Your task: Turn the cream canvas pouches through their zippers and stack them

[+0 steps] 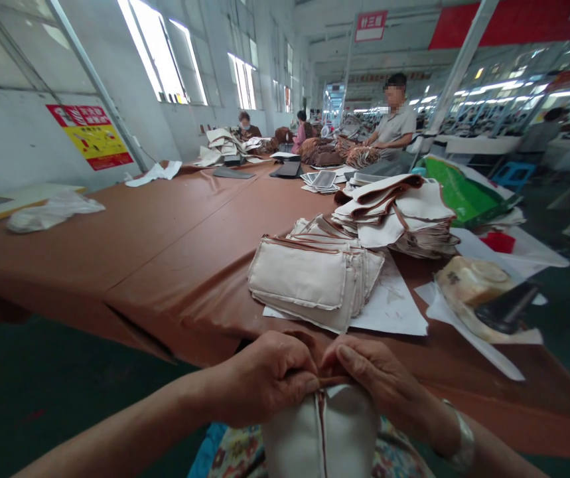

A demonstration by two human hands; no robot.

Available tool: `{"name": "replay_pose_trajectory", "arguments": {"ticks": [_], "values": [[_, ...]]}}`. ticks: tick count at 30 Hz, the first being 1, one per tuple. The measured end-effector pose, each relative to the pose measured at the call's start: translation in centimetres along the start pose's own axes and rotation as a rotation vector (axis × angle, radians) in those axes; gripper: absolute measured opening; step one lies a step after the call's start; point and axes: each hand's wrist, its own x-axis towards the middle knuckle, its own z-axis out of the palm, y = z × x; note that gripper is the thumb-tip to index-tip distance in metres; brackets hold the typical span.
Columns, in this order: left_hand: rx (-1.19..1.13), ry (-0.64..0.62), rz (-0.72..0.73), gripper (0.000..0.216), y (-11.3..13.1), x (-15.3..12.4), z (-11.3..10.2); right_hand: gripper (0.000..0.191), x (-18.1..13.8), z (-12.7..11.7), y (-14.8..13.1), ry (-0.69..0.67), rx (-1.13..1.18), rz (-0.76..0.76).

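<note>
A pale fabric piece with a brown seam down its middle [297,438] hangs over my lap at the bottom of the view. My left hand [279,375] pinches its brown upper edge with thumb and curled fingers. Close beside it, my right hand [364,365] grips the same edge, fingers bent over it. The two hands almost meet above the seam. Just beyond them, a stack of flat cream pieces with brown edging [297,272] lies on the table, partly over a white sheet [394,312].
The brown-covered table [140,232] stretches ahead. A taller fabric pile [404,212] stands behind the stack. At right are a yellowish container [474,279] and a dark object [506,309]. A plastic bag [53,209] lies far left. A person in a light shirt [394,126] stands at the back.
</note>
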Motion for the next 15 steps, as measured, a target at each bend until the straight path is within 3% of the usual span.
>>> {"name": "replay_pose_trajectory", "arguments": {"ticks": [4,7,15], "values": [[0.094,0.017,0.041,0.025,0.3,0.1,0.0,0.044,0.9,-0.3,-0.3,-0.190,0.018,0.035],[0.034,0.047,0.041,0.029,0.1,0.1,0.3,0.042,1.1,-0.1,0.3,-0.192,0.035,-0.019],[-0.675,0.074,-0.074,0.061,-1.9,0.5,1.1,0.036,1.0,0.8,2.1,-0.096,0.408,-0.027]]}}
